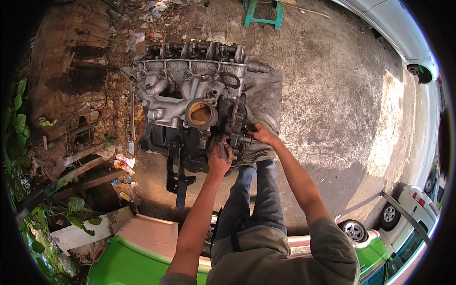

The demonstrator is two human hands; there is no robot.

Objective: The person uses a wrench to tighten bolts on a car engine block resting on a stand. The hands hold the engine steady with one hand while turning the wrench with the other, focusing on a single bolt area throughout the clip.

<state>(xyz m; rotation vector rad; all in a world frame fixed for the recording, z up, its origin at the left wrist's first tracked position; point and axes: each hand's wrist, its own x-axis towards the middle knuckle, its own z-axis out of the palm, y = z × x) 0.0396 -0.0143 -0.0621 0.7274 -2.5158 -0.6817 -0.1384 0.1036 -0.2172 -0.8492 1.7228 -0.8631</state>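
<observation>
An engine (164,107) with a grey metal intake manifold stands in front of me, its round manifold opening (201,113) facing up. My left hand (220,153), dark with grease, rests at the engine's near side with its fingers curled in against the parts there. What those fingers grip is hidden. At the engine's right end, my right hand (261,134) has its fingers bent together beside a short metal shaft (245,139). I cannot make out what is between them. A black metal bracket (176,173) sticks out from the engine toward me, left of my left hand.
Dark sheeting (266,95) lies under the engine's right end. A green stool (264,14) stands on the concrete beyond. Rubble and litter (124,164) lie to the left. Behind me is a green and pink vehicle (142,242); other cars (408,213) are parked right.
</observation>
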